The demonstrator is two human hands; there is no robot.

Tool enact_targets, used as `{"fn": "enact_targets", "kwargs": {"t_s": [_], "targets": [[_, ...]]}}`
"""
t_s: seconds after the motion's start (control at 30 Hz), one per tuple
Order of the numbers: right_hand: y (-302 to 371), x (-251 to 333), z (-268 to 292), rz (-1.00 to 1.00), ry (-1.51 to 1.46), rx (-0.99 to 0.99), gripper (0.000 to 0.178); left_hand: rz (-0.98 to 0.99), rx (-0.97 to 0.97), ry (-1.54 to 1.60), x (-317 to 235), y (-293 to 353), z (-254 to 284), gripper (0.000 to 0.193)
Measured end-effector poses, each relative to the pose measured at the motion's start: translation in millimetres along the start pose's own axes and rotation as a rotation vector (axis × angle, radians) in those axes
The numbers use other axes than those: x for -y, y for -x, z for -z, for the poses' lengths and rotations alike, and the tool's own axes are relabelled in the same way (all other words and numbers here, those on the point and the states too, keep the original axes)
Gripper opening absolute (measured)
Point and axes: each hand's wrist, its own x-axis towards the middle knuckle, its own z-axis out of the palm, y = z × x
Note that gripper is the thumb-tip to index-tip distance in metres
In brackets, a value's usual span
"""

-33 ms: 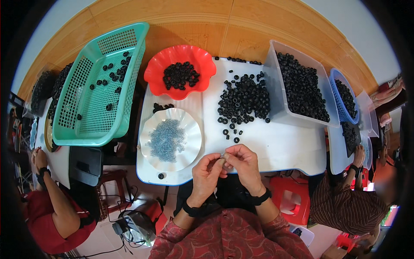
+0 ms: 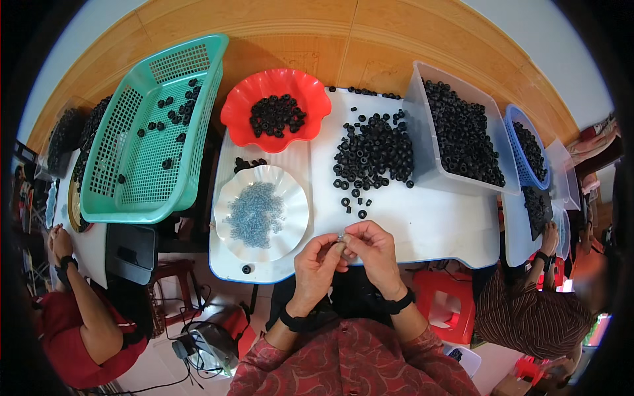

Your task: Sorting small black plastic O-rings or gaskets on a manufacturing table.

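Observation:
Over the table's front edge my left hand (image 2: 316, 267) and my right hand (image 2: 374, 256) meet, both closed in a pinch. Between the fingertips shows a small pale, translucent piece (image 2: 341, 236); the fingers hide most of it. To the left of my hands, a white wavy-rimmed plate (image 2: 295, 228) holds a heap of tiny blue-grey translucent pieces (image 2: 254, 214). Beyond my right hand lies a loose pile of small black ring-shaped parts (image 2: 373, 152), a few of them scattered toward me.
A red wavy bowl (image 2: 234, 109) with black parts stands behind the plate. Left is a green mesh basket (image 2: 99, 210); right, a clear bin (image 2: 422, 148) full of black parts and a blue basket (image 2: 514, 132). One black ring (image 2: 247, 269) lies near the front edge. People sit on both sides.

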Motion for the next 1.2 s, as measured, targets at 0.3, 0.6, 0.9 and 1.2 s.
{"fn": "enact_targets", "kwargs": {"t_s": [0.3,0.6,0.9,1.2], "targets": [[2,2,-2,0.011,0.12,0.023,0.013,0.015,-0.019,0.027,0,0,2,0.016],[4,-1,-8,0.107,0.232,-0.03,0.013,0.023,-0.032,0.007,-1,-1,0,0.018],[-1,-7,-7,0.118,0.317,-0.103,0.012,0.045,-0.047,-0.021,-1,3,4,0.022],[5,-5,-13,0.485,0.635,-0.178,0.012,0.106,-0.121,0.159,-4,15,16,0.02]]}}
